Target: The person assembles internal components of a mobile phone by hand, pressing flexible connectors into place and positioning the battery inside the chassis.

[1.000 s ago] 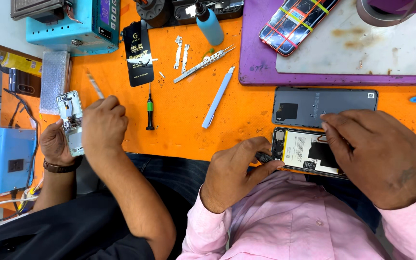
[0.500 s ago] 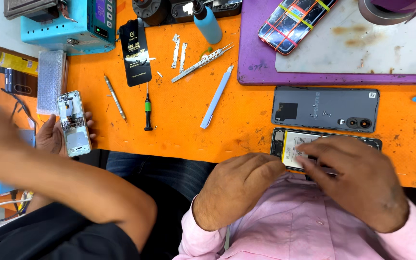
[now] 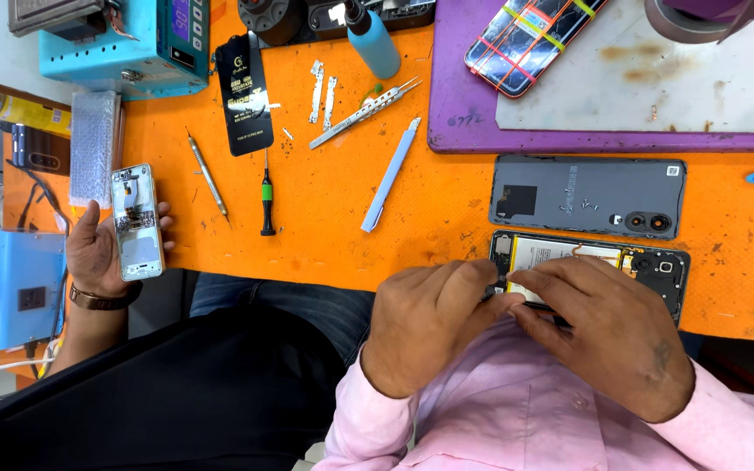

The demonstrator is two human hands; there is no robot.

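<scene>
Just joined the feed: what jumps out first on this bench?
The bright orange mat strewn with tools, and both hands, left hand and right hand, bent over an opened phone at the near edge. At far left, a co-worker's hand holds a silver phone frame.

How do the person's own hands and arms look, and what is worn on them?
Both hands are bare: no gloves, rings or watch in view. The left hand and right hand come out of long pink shirt sleeves of smooth cloth. No cables or markings show on them.
</scene>
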